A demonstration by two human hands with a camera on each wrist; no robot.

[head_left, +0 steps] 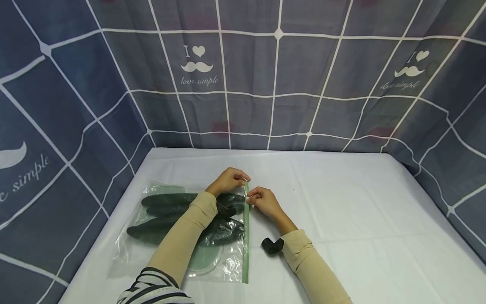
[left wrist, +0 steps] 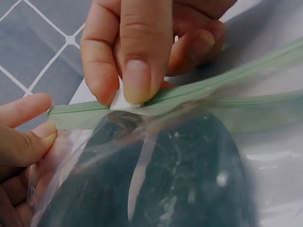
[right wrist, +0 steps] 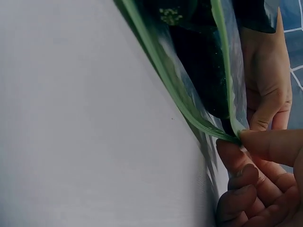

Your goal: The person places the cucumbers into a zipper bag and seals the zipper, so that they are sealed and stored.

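Observation:
A clear zip bag (head_left: 233,270) with a green zip edge (head_left: 246,253) lies on the white table. Inside are several long dark green cucumbers (head_left: 224,232). My left hand (head_left: 229,180) pinches the far end of the zip edge between thumb and finger. Just nearer along that edge, my right hand (head_left: 264,202) pinches a white slider (left wrist: 124,101) on the zip. In the right wrist view the two green strips (right wrist: 180,101) stand apart towards the near side and meet at the right fingertips. My left forearm hides part of the cucumbers.
A pale green round shape (head_left: 203,257) shows at the bag; I cannot tell if it is printed on it. White cloth (head_left: 341,219) covers the table. Grey checked curtains (head_left: 247,114) hang behind and at both sides. Black wrist cameras (head_left: 272,245) sit on both arms.

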